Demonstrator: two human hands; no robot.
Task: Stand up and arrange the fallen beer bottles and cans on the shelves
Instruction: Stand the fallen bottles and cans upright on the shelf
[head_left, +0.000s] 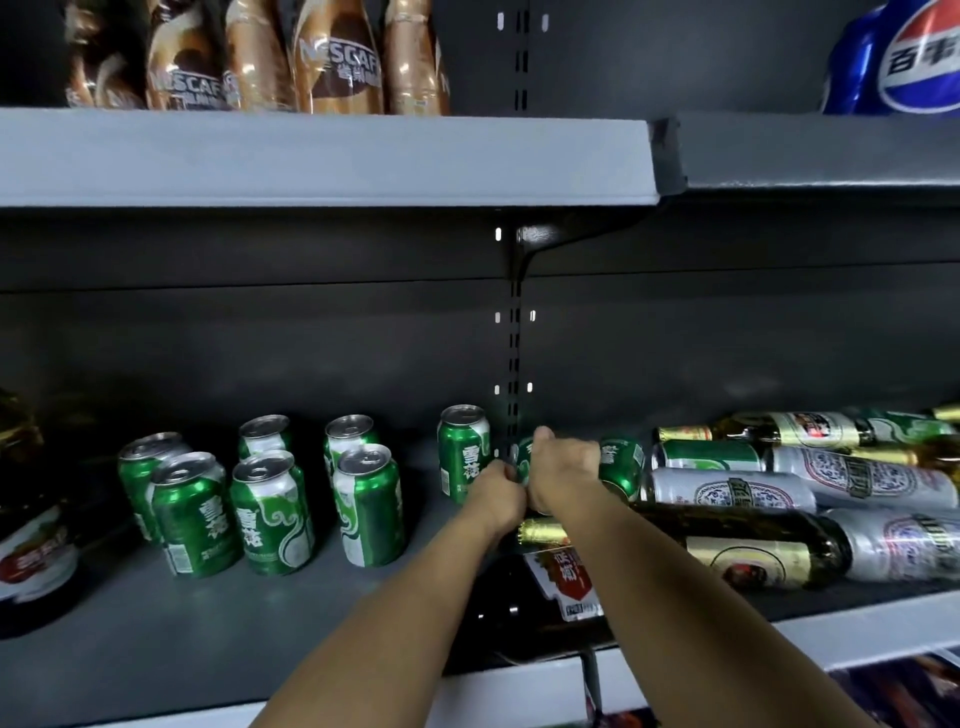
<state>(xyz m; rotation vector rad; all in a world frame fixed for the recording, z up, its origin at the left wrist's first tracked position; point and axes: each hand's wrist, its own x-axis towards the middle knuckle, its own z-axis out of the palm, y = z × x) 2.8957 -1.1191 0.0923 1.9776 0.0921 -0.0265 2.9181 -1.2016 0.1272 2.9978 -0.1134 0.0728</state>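
Several green beer cans (270, 512) stand upright on the grey shelf (182, 623) at the left, and one more green can (464, 452) stands near the middle. My right hand (563, 470) grips a green can lying on its side (621, 467). My left hand (498, 491) is curled around another green can just left of it, mostly hidden behind both hands. To the right lies a pile of fallen silver cans (727, 491) and dark beer bottles (727, 551) with gold foil necks.
The upper shelf (311, 156) carries coffee bottles (337, 57) and a blue cola bottle (904, 57) at the right. A dark bottle with a red label (36, 561) lies at the far left. A red price tag (569, 577) hangs near the shelf joint.
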